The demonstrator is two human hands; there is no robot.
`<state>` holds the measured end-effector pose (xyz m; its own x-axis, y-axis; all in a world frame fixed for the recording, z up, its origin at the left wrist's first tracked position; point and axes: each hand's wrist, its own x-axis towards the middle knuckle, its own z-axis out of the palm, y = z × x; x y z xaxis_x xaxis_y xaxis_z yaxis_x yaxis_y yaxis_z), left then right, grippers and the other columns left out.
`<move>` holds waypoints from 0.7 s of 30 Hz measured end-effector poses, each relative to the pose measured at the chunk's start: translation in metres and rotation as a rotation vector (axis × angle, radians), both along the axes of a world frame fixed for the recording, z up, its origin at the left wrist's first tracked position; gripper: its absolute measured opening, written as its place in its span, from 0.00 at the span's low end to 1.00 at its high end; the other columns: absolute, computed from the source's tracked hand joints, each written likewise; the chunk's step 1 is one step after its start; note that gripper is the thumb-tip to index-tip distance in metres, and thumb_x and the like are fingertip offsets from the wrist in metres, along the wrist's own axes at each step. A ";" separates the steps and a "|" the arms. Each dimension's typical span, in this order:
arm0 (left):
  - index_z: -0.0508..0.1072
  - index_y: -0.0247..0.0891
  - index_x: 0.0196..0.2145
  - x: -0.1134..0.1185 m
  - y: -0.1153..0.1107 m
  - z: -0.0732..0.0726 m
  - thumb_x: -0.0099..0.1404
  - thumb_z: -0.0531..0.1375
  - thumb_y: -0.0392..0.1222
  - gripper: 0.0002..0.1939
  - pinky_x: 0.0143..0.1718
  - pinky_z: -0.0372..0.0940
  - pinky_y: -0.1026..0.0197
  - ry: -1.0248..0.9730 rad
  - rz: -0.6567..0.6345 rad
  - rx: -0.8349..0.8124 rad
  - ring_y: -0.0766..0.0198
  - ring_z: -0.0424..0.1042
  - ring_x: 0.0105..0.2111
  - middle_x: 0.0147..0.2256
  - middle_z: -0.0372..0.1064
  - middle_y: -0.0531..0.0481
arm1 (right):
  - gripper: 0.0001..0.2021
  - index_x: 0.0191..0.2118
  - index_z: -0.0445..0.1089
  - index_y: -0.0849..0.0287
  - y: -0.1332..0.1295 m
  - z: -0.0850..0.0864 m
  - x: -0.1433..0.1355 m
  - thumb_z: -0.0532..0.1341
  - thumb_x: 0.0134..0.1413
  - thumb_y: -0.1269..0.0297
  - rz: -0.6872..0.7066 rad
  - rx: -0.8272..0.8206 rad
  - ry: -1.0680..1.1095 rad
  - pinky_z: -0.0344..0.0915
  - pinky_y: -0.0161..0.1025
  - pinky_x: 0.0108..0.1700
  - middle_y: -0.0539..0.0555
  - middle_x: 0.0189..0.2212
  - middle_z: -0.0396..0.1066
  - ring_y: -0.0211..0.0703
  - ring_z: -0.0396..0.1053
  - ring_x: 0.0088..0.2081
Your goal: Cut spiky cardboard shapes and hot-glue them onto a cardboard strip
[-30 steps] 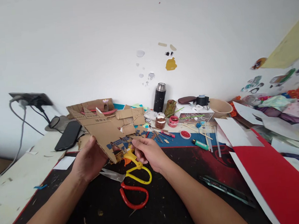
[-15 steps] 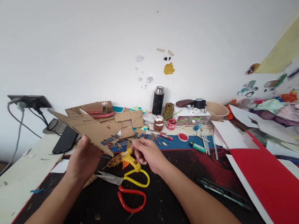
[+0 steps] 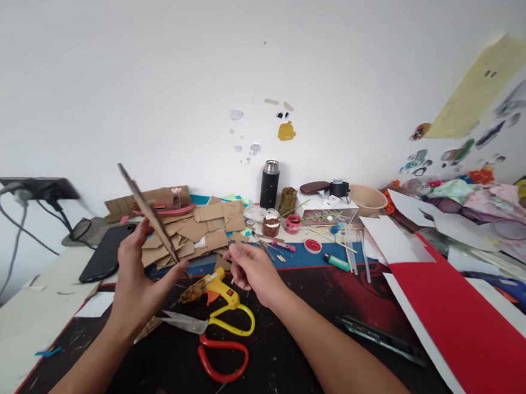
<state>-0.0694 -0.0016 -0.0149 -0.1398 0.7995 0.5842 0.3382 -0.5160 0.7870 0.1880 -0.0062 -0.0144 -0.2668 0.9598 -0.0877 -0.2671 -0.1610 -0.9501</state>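
Note:
My left hand (image 3: 138,278) grips a piece of brown cardboard (image 3: 149,214) between thumb and fingers. The cardboard stands nearly edge-on to me, raised above the desk. My right hand (image 3: 252,270) is closed, thumb against the curled fingers. Whatever it may hold is too small to make out. Between the hands lies a yellow hot glue gun (image 3: 222,288), its nozzle end stained brown and pointing left. Just in front of it rest scissors (image 3: 195,325) with one yellow and one red handle, blades spread apart.
Cardboard scraps (image 3: 213,224) are piled behind the hands. A black thermos (image 3: 269,184) and paint jars (image 3: 271,223) stand by the wall. A phone (image 3: 107,253) lies left, a utility knife (image 3: 378,339) right. Red card (image 3: 460,309) and papers cover the right side.
My left hand has turned the cardboard from its broad face to nearly edge-on and more upright. My right hand stays closed near the glue gun. The view has shifted slightly.

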 end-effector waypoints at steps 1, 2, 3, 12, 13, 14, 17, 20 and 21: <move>0.70 0.55 0.76 -0.001 0.000 -0.002 0.60 0.83 0.55 0.51 0.82 0.44 0.30 0.113 0.046 0.062 0.28 0.58 0.76 0.73 0.65 0.40 | 0.39 0.41 0.75 0.55 0.000 0.001 0.000 0.74 0.52 0.19 0.003 0.014 -0.005 0.42 0.35 0.20 0.41 0.17 0.66 0.34 0.55 0.17; 0.71 0.54 0.76 -0.001 0.000 -0.003 0.61 0.82 0.57 0.51 0.81 0.46 0.27 0.205 0.084 0.120 0.26 0.61 0.74 0.71 0.67 0.38 | 0.39 0.42 0.75 0.55 0.000 0.001 0.000 0.73 0.52 0.19 0.006 0.030 -0.013 0.42 0.35 0.20 0.41 0.17 0.66 0.34 0.55 0.17; 0.73 0.54 0.76 0.000 0.000 -0.003 0.61 0.82 0.58 0.49 0.80 0.48 0.26 0.266 0.094 0.154 0.25 0.64 0.73 0.70 0.68 0.37 | 0.39 0.43 0.75 0.55 0.000 0.002 0.000 0.73 0.53 0.19 0.012 0.046 -0.023 0.43 0.35 0.21 0.41 0.18 0.67 0.34 0.55 0.17; 0.86 0.55 0.64 0.006 0.000 -0.003 0.63 0.80 0.55 0.32 0.82 0.41 0.23 0.423 -0.032 0.166 0.26 0.69 0.69 0.64 0.75 0.38 | 0.35 0.35 0.69 0.52 -0.006 0.005 -0.004 0.73 0.56 0.22 0.025 0.181 -0.040 0.51 0.36 0.23 0.42 0.19 0.68 0.34 0.58 0.17; 0.86 0.56 0.64 0.008 0.000 -0.004 0.64 0.79 0.56 0.31 0.83 0.39 0.23 0.448 -0.051 0.166 0.26 0.70 0.69 0.63 0.75 0.38 | 0.36 0.30 0.67 0.53 -0.006 0.004 -0.004 0.72 0.58 0.21 0.005 0.197 -0.068 0.52 0.36 0.23 0.44 0.19 0.67 0.33 0.59 0.17; 0.86 0.57 0.64 0.009 0.000 -0.004 0.64 0.79 0.56 0.31 0.83 0.37 0.23 0.469 -0.067 0.162 0.27 0.70 0.69 0.63 0.76 0.39 | 0.38 0.26 0.66 0.53 -0.005 0.003 -0.004 0.69 0.60 0.20 -0.019 0.211 -0.098 0.52 0.36 0.23 0.45 0.18 0.66 0.34 0.59 0.17; 0.87 0.57 0.64 0.014 -0.001 -0.004 0.64 0.79 0.56 0.31 0.83 0.34 0.22 0.462 -0.082 0.159 0.24 0.67 0.72 0.65 0.76 0.39 | 0.40 0.20 0.64 0.53 -0.003 -0.002 -0.005 0.66 0.62 0.19 -0.086 0.212 -0.139 0.52 0.37 0.23 0.47 0.16 0.63 0.34 0.58 0.17; 0.87 0.59 0.63 0.014 -0.009 -0.003 0.59 0.83 0.52 0.34 0.84 0.33 0.22 0.397 -0.016 0.214 0.22 0.61 0.76 0.69 0.74 0.40 | 0.38 0.21 0.64 0.52 -0.001 -0.003 -0.005 0.68 0.61 0.22 -0.141 0.111 -0.082 0.50 0.36 0.21 0.47 0.16 0.62 0.34 0.56 0.17; 0.87 0.60 0.63 0.012 -0.014 -0.004 0.57 0.85 0.50 0.36 0.84 0.33 0.22 0.379 0.021 0.249 0.22 0.60 0.77 0.70 0.73 0.42 | 0.37 0.22 0.64 0.52 0.000 -0.003 -0.005 0.69 0.61 0.23 -0.160 0.067 -0.051 0.49 0.35 0.21 0.46 0.16 0.62 0.34 0.55 0.17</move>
